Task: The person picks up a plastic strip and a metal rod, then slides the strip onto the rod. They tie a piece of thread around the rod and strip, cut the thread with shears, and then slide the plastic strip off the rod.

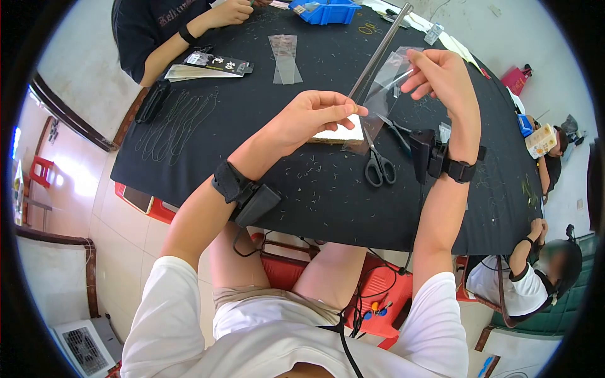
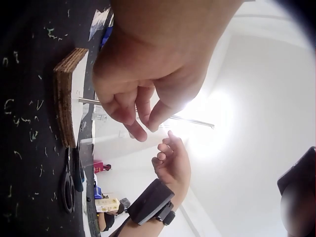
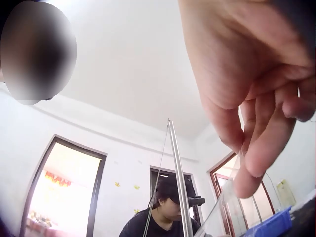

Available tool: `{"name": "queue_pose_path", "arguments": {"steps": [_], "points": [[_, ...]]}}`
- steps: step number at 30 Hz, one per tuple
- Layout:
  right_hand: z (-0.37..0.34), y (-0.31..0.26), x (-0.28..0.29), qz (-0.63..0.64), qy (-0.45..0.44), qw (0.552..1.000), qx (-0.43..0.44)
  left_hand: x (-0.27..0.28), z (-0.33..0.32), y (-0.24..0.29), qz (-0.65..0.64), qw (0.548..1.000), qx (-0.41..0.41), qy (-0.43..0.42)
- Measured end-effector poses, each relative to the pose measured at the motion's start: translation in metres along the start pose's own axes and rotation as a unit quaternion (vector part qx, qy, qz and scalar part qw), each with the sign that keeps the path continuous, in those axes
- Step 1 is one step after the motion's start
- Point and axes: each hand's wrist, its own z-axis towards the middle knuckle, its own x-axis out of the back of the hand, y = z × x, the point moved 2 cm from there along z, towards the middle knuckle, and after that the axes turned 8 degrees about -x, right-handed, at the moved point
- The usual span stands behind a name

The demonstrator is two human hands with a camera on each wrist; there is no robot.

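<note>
A clear plastic bag (image 1: pixel 380 94) stretches between my two hands in the head view. My left hand (image 1: pixel 315 120) has thumb and fingertips drawn together at its near left edge, pinching it. Higher up and to the right, my right hand (image 1: pixel 441 75) pinches the bag's upper end between thumb and forefinger, its other fingers loosely bent. The right wrist view shows the film (image 3: pixel 228 200) hanging down from those fingers. Close behind the bag, a thin metal rod (image 1: pixel 381 50) stands on a white-topped wooden block (image 1: pixel 343 131), partly covered by my left hand.
Black-handled scissors (image 1: pixel 379 169) and pliers (image 1: pixel 397 132) lie beside the block. Several loops of thin cord (image 1: pixel 176 129) spread over the black tablecloth (image 1: pixel 302 208) at the left. Flat clear bags (image 1: pixel 285 60) and a blue bin (image 1: pixel 328 11) lie farther back. Other people sit around the table.
</note>
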Motion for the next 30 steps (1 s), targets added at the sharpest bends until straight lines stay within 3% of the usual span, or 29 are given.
{"name": "queue_pose_path", "arguments": {"steps": [9,12,15,16,18,22,30], "points": [[-0.004,-0.004,0.002,-0.029,-0.002,0.999,-0.015,-0.002,-0.003,0.002,-0.021,0.999,0.033,0.005],[-0.004,0.001,0.007,-0.058,-0.07,0.996,-0.009,0.0,-0.004,0.001,-0.045,0.998,0.032,0.009],[-0.009,0.005,0.006,-0.163,-0.233,0.959,0.002,0.0,-0.004,0.0,-0.059,0.998,0.031,0.006],[-0.007,0.01,0.004,-0.163,-0.233,0.959,0.002,0.0,-0.004,0.0,-0.06,0.998,0.031,0.002],[-0.008,0.015,-0.009,-0.154,-0.343,0.92,0.115,-0.002,-0.004,0.001,-0.062,0.998,0.025,0.007],[-0.002,0.018,-0.028,-0.182,-0.407,0.892,0.072,0.0,-0.004,-0.001,-0.073,0.997,0.02,0.011],[0.001,0.016,-0.016,-0.097,-0.417,0.895,0.126,0.007,-0.001,-0.006,-0.072,0.997,0.016,0.037]]}}
